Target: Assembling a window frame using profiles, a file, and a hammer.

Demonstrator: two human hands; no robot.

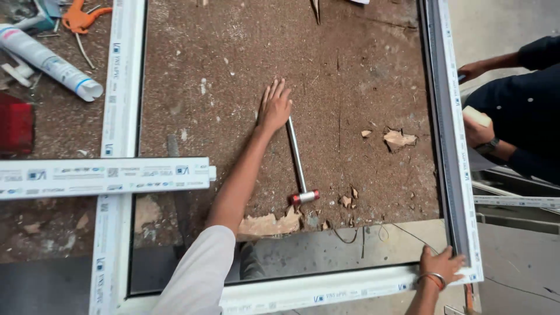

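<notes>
L hand is lying flat w/ fingers spread, touching the mallet handle mid-surface, inside the white frame. R hand is gripping the frame's near right corner; open room inside.

white sleeve on left arm; orange-and-silver bangles on right wrist

sealant tube, orange pliers, loose white profile
</notes>
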